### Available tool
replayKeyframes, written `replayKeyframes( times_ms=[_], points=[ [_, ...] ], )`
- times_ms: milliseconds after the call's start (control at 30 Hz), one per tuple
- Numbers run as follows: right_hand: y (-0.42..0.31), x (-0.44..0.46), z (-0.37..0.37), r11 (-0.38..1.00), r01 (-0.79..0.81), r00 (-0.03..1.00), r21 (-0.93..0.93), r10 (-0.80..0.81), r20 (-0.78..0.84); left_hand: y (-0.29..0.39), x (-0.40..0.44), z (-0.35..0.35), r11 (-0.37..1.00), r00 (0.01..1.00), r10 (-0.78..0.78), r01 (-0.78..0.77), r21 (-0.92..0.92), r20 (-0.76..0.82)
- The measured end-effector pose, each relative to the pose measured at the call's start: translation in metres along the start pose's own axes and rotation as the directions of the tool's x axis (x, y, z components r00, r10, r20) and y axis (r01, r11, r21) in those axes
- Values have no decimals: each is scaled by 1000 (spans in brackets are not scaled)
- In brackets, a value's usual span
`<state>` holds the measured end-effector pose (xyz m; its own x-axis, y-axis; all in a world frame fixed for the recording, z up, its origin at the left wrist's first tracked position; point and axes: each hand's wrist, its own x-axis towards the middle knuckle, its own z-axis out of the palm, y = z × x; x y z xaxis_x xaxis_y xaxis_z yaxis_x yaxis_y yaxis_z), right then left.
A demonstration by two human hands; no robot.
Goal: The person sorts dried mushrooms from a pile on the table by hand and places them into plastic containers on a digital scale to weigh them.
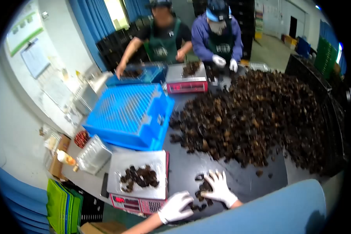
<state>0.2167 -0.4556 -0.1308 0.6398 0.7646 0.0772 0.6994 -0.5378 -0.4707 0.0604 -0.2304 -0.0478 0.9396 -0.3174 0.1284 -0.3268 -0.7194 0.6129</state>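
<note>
In the head view, small dark pieces (199,194) on the table (261,178) are being partly covered by the gloved right hand (219,188), its fingers being held spread. The left hand (176,207) is being held beside them; whether anything is being pinched cannot be made out. Similar pieces are being borne by the near scale (158,156).

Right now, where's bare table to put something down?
The dark table is bare between the near scale and the dark heap, and right of your right hand, below the heap, barring stray pieces. Crowded: the heap itself, and the loose pieces between right and left hand.
</note>
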Motion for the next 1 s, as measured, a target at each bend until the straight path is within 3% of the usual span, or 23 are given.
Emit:
replayKeyframes(
  times_ms=[67, 100, 167, 200, 233, 333, 400, 433, 467, 533, 567, 633, 700, 800, 867, 900, 1000],
  points=[
    [-13, -4, -11, 1000, 25, 994, -19, -23, 103, -6, -2, 41, 984, 955, -152, 120, 133, 256],
    [-15, -8, -14, 995, 93, 992, -33, -90, 84, -17, -9, 67, 966, 940, -213, 162, 201, 267],
    [-18, -18, -13, 961, 226, 973, -161, -213, 95, -17, -12, 90, 937, 974, -147, 80, 341, 175],
    [-20, -20, -12, 957, 273, 962, -96, -270, 41, -16, -11, 96, 924, 986, -108, 51, 380, 131],
    [-25, -20, -12, 945, 286, 957, -157, -289, 4, -17, -13, 99, 927, 984, -108, 48, 372, 142],
    [-17, -15, 4, 952, 306, 951, -28, -307, -41, -27, -12, 103, 977, 998, -58, 50, 206, 33],
    [-14, -8, -1, 953, 300, 954, -41, -300, -11, -31, -6, 98, 985, 996, -71, 63, 162, 44],
    [-12, -7, -4, 960, 279, 957, 32, -276, -85, -35, -4, 98, 992, 996, -85, 82, 94, 21],
    [-12, -4, -12, 959, 186, 977, 215, -159, -140, -29, 6, 85, 995, 991, -50, 38, -95, -126],
    [-4, 2, -25, 864, 131, 933, 485, 57, -355, -28, 17, 75, 963, 948, -236, 199, -182, -212],
    [10, 1, -21, 847, 102, 897, 522, 149, -417, -33, 28, 70, 960, 930, -250, 203, -193, -268],
    [20, -7, -30, 689, -16, 827, 724, 416, -378, -39, 51, 60, 955, 893, -280, 222, -196, -353],
    [29, -21, -42, 479, -159, 782, 864, 595, -186, -52, 77, 58, 962, 883, -261, 204, -184, -389],
    [39, -44, -48, 766, -261, 794, 587, 516, -320, -76, 103, 70, 988, 943, -130, 148, 35, -307],
    [36, -55, -49, 816, -310, 808, 488, 497, -317, -78, 114, 80, 983, 982, -123, 140, 117, -140],
    [34, -59, -48, 810, -321, 812, 490, 502, -297, -76, 118, 85, 962, 994, -57, 80, 261, -94],
    [31, -67, -34, 909, -328, 874, 257, 395, -283, -85, 121, 95, 980, 989, -66, 89, 177, -132]
  ],
)
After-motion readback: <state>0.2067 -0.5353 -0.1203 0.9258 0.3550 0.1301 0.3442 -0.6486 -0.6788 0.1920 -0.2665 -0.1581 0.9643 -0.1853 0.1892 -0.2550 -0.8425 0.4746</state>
